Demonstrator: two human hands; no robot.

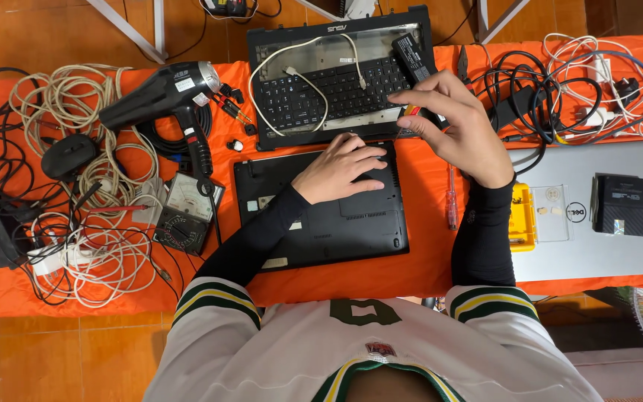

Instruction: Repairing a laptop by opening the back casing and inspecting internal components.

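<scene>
Laptop Stripped Down, Base Still Closed

The keyboard bezel assembly (340,78), a matte black plastic frame with its keys and a loose white cable across it, already lies apart at 12 o'clock on the orange cloth (426,260). The laptop base (321,212), flat, black and turned underside up, looks still shut, so opening it seems to remain. The left hand (344,167) rests flat and spread on the base's upper edge, gripping nothing. The right hand (455,126), at 1 o'clock from the base, pinches a small red-and-yellow tool (409,111) between thumb and fingertips. A slim red screwdriver (451,197) lies at 3 o'clock; a glossy black hair dryer (169,93) at 10 o'clock
</scene>
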